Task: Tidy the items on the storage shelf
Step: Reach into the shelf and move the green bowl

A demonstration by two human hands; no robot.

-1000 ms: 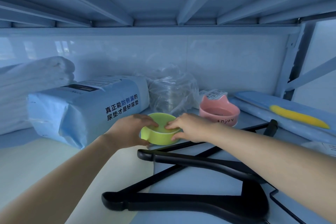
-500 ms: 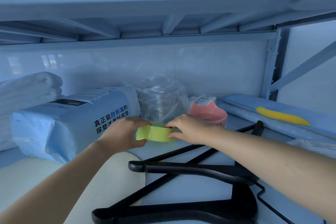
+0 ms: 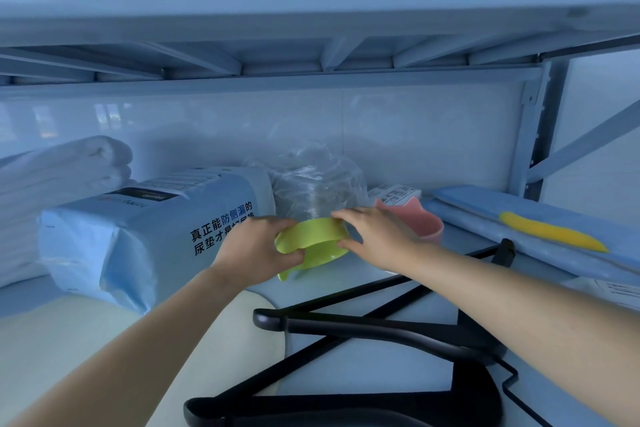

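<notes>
White towels [image 3: 62, 177]: stacked, far left. Blue pack [image 3: 149, 232]: lay beside them. Left hand [image 3: 256, 250]: grip curled round the green bowl [image 3: 311, 243], which was held tilted just off the shelf [image 3: 332, 288]. Right hand [image 3: 374, 236]: grip pinched its other side. Pink bowl [image 3: 422, 229]: just right. Black hangers [image 3: 381, 326]: loose in front, so tidying was judged barely begun. A second earlier the bowl sat flat.

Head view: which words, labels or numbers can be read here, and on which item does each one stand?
"真正能防侧漏的": blue pack, upper line.
"尿垫才是": same pack, lower line; the left hand hides the rest.
The black label on top of the pack and the white label behind the pink bowl are too blurred to read.
</notes>
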